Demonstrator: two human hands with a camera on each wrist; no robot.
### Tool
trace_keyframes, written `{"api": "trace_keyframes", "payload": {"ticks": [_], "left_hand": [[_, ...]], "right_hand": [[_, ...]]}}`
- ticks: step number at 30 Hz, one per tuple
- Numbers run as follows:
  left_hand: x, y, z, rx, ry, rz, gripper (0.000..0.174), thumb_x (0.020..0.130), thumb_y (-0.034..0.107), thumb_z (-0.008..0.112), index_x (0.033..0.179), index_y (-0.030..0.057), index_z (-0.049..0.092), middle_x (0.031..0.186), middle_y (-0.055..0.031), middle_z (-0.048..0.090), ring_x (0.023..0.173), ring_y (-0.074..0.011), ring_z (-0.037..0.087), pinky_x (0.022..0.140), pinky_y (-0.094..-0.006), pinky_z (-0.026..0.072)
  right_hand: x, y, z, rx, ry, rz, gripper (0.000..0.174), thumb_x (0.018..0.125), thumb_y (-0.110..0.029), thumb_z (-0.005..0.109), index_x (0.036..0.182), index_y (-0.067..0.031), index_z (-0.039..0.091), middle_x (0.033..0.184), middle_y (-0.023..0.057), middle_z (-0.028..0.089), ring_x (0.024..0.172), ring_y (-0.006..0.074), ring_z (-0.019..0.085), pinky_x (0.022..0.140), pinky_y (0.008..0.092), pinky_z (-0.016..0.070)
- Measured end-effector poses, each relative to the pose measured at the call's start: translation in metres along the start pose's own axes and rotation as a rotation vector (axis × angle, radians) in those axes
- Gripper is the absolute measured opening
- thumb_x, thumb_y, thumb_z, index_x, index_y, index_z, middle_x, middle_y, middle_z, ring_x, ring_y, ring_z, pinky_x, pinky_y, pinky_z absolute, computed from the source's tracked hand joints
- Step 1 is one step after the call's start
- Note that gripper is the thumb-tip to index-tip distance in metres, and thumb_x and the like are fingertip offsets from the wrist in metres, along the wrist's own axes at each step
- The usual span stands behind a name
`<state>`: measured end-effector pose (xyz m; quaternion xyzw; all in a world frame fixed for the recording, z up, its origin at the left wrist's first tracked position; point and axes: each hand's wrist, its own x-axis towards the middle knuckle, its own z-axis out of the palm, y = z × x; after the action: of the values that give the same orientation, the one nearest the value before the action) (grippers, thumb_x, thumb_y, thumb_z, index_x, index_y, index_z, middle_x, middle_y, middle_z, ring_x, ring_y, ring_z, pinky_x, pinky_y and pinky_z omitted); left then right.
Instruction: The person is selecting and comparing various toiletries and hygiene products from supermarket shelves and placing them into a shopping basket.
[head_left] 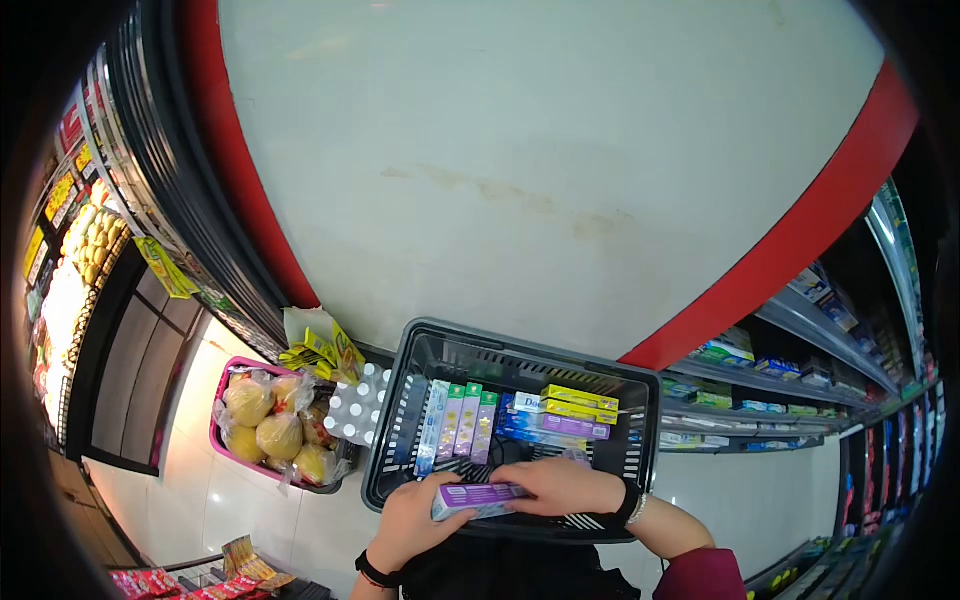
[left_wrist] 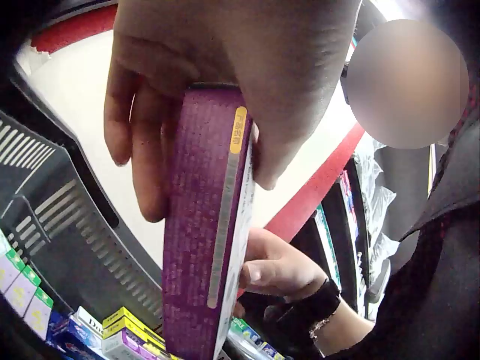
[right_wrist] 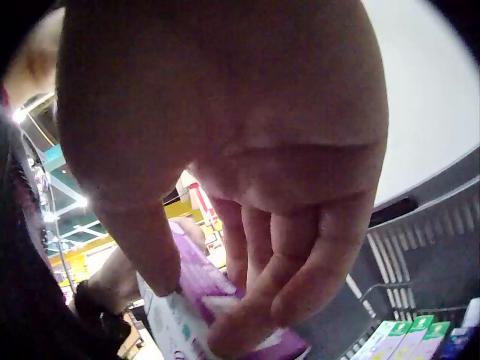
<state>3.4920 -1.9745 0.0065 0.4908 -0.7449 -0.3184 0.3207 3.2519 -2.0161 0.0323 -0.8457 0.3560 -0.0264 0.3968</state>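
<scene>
A purple and white toothpaste box (head_left: pixel 478 497) is held level over the near side of a dark grey shopping basket (head_left: pixel 530 345). My left hand (head_left: pixel 408 528) grips its left end, thumb on one side and fingers on the other, as the left wrist view also shows. At the box's other end, my right hand (head_left: pixel 568 487) pinches it between thumb and fingers. Inside the basket, several slim lilac boxes with green ends (head_left: pixel 468 422) stand in a row on the left. Yellow boxes (head_left: pixel 580 403) are stacked on the right, beside blue ones (head_left: pixel 518 428).
Left of the basket sit a shrink-wrapped pack of bottles (head_left: pixel 358 405) and a pink-rimmed basket (head_left: pixel 216 425) of bagged fruit (head_left: pixel 280 437). A white wall panel (head_left: pixel 540 150) with red edging rises behind. Stocked shelves (head_left: pixel 760 385) stand on the right, a produce display (head_left: pixel 90 245) far left.
</scene>
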Motion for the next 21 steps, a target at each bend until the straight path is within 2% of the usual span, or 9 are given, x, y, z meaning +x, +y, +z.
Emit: {"api": "trace_keyframes", "payload": {"ticks": [3, 5, 7, 10, 13, 14, 15, 17, 21], "left_hand": [[0.002, -0.011, -0.011, 0.108, -0.041, 0.011, 0.041, 0.067, 0.028, 0.078, 0.099, 0.0084, 0.059, 0.082, -0.0106, 0.064, 0.075, -0.0307, 0.062, 0.067, -0.0368, 0.0485], [0.005, -0.02, -0.015, 0.11, -0.009, 0.065, 0.041, 0.068, 0.029, 0.078, 0.097, 0.008, 0.059, 0.079, -0.01, 0.064, 0.07, -0.0295, 0.062, 0.063, -0.0363, 0.0483], [0.007, -0.026, -0.017, 0.109, 0.024, 0.118, 0.04, 0.068, 0.03, 0.078, 0.095, 0.0075, 0.06, 0.076, -0.0095, 0.064, 0.065, -0.0282, 0.062, 0.06, -0.0359, 0.0481], [0.009, -0.031, -0.017, 0.059, 0.05, 0.113, 0.04, 0.068, 0.03, 0.077, 0.096, 0.0077, 0.059, 0.073, -0.0093, 0.063, 0.065, -0.0282, 0.062, 0.059, -0.0357, 0.048], [0.013, -0.038, -0.016, 0.022, -0.006, 0.112, 0.039, 0.068, 0.03, 0.077, 0.096, 0.0077, 0.059, 0.072, -0.0096, 0.063, 0.065, -0.028, 0.062, 0.06, -0.0356, 0.048], [0.014, -0.039, -0.016, 0.026, -0.034, 0.116, 0.039, 0.069, 0.03, 0.077, 0.096, 0.0076, 0.059, 0.072, -0.0097, 0.063, 0.065, -0.0277, 0.062, 0.059, -0.0353, 0.0483], [0.016, -0.041, -0.015, 0.03, -0.061, 0.12, 0.039, 0.069, 0.03, 0.077, 0.096, 0.0074, 0.059, 0.072, -0.0098, 0.064, 0.064, -0.0275, 0.062, 0.059, -0.0351, 0.0485], [0.021, -0.042, -0.015, 0.015, -0.079, 0.14, 0.039, 0.069, 0.03, 0.077, 0.096, 0.0074, 0.059, 0.072, -0.0098, 0.064, 0.064, -0.0272, 0.062, 0.059, -0.0348, 0.0487], [0.034, -0.043, -0.011, 0.034, -0.114, 0.202, 0.039, 0.069, 0.03, 0.077, 0.096, 0.0073, 0.06, 0.07, -0.0094, 0.064, 0.061, -0.0265, 0.063, 0.058, -0.0342, 0.0492]], "right_hand": [[-0.002, 0.013, -0.006, -0.093, 0.163, 0.131, 0.038, 0.085, -0.031, 0.059, 0.113, -0.0062, 0.052, 0.093, 0.0151, 0.062, 0.08, 0.0349, 0.062, 0.067, 0.0424, 0.0496], [-0.007, 0.045, 0.001, -0.33, 0.192, 0.367, 0.034, 0.085, -0.034, 0.058, 0.103, -0.0049, 0.055, 0.084, 0.0159, 0.064, 0.078, 0.0355, 0.062, 0.065, 0.0455, 0.0496], [-0.014, 0.104, 0.019, -0.499, 0.104, 0.526, 0.05, 0.084, -0.04, 0.058, 0.117, -0.0025, 0.053, 0.085, 0.0169, 0.065, 0.076, 0.034, 0.065, 0.063, 0.0446, 0.0512], [-0.02, 0.139, 0.029, -0.473, 0.014, 0.677, 0.054, 0.08, -0.038, 0.062, 0.116, 0.0013, 0.05, 0.082, 0.0178, 0.066, 0.074, 0.0342, 0.065, 0.061, 0.0451, 0.0511], [-0.018, 0.145, 0.035, -0.458, 0.079, 0.786, 0.053, 0.079, -0.033, 0.063, 0.115, 0.0022, 0.047, 0.085, 0.0189, 0.066, 0.075, 0.0347, 0.066, 0.061, 0.0452, 0.0512], [-0.018, 0.142, 0.035, -0.498, 0.171, 0.732, 0.048, 0.077, -0.026, 0.064, 0.111, 0.0014, 0.046, 0.083, 0.0176, 0.066, 0.072, 0.0339, 0.066, 0.058, 0.0445, 0.051], [-0.018, 0.147, 0.038, -0.498, 0.175, 0.741, 0.048, 0.077, -0.026, 0.064, 0.111, 0.0014, 0.046, 0.083, 0.0176, 0.066, 0.072, 0.0339, 0.066, 0.058, 0.0445, 0.051], [-0.015, 0.16, 0.045, -0.599, 0.336, 0.669, 0.044, 0.073, -0.022, 0.064, 0.107, 0.0004, 0.047, 0.079, 0.0157, 0.065, 0.068, 0.0321, 0.065, 0.054, 0.0431, 0.0507], [-0.007, 0.17, 0.054, -0.648, 0.389, 0.723, 0.039, 0.07, -0.018, 0.064, 0.102, -0.0014, 0.048, 0.076, 0.0138, 0.064, 0.065, 0.0299, 0.065, 0.052, 0.0415, 0.0502]]}}
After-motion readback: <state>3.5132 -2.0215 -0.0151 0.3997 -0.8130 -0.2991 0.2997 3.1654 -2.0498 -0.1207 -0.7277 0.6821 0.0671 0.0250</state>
